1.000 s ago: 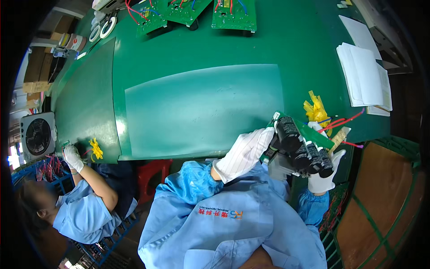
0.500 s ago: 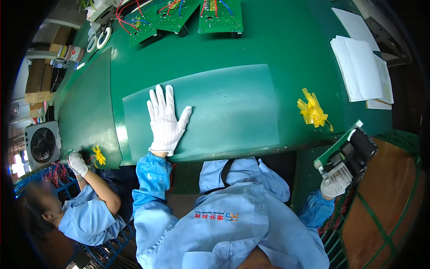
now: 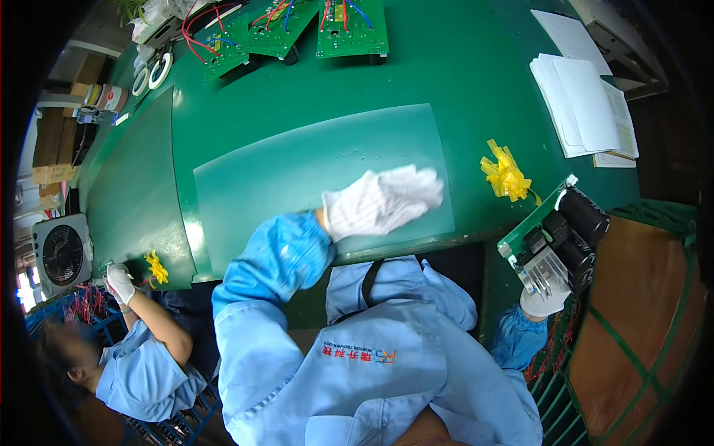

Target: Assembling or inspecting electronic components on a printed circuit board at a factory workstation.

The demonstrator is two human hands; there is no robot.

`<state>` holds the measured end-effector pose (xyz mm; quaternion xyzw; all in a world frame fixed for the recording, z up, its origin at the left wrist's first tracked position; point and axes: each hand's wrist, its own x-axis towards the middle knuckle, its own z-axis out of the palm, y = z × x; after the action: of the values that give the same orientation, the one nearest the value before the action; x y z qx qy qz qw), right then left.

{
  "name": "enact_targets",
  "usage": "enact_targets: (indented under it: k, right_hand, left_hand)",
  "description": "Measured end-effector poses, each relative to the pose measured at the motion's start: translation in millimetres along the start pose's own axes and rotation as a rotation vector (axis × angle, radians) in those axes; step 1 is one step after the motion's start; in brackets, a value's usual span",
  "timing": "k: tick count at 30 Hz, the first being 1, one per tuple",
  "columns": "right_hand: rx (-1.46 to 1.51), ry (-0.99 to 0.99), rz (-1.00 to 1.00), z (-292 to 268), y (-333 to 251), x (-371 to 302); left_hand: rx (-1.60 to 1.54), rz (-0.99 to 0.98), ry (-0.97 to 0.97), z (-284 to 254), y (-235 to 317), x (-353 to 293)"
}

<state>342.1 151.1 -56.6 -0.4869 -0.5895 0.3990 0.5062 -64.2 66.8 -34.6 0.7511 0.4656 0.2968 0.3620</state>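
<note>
My left hand (image 3: 383, 201), in a white glove, reaches across over the translucent sheet (image 3: 282, 167) on the green table. Its fingers are stretched out toward the right and a little blurred, and nothing shows in it. Whether the palm touches the sheet I cannot tell. Past the table's right front edge, my right hand (image 3: 544, 301), also gloved, grips a circuit board (image 3: 556, 241) from below. The board is tilted and carries large black cylindrical capacitors and a silver heat sink. Most of the right hand's fingers are hidden behind it.
Yellow tape strips (image 3: 506, 175) lie right of the sheet, with papers (image 3: 576, 104) beyond. Circuit boards (image 3: 353, 30) with red and blue wires sit at the far edge. A co-worker (image 3: 141, 357) works at the left, near a fan (image 3: 63, 253). A green-framed rack (image 3: 639, 297) stands right.
My left hand has swept right across the sheet, its fingers turning from pointing away to pointing right. My right hand has brought the circuit board slightly up, turning its component side more into view.
</note>
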Motion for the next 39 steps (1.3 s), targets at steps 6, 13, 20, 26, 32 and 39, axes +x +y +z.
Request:
enact_targets:
  k: [6,13,20,26,32,39]
  right_hand:
    - [0.018,-0.119,0.058,-1.8,23.6,0.8]
    - [-0.101,-0.366,-0.013,110.5,-56.7,24.2]
    - [0.392,-0.479,0.259,173.2,-70.1,18.9]
    - [0.357,-0.526,0.451,184.6,-67.9,27.4]
    - [0.395,-0.537,0.584,209.2,-93.6,18.2]
    - [0.506,-0.557,0.704,229.1,-97.0,19.4]
  left_hand:
    - [-0.497,-0.243,0.137,6.1,58.5,-108.3]
    - [-0.907,-0.416,0.048,-10.6,83.1,-182.6]
    - [-1.721,0.013,0.713,-37.4,55.6,-159.2]
    - [-1.426,-0.235,0.678,-51.8,47.1,-62.3]
    - [-1.567,-0.354,0.595,-41.9,39.2,-28.8]
    - [-1.653,-0.406,0.668,-33.9,25.0,-37.1]
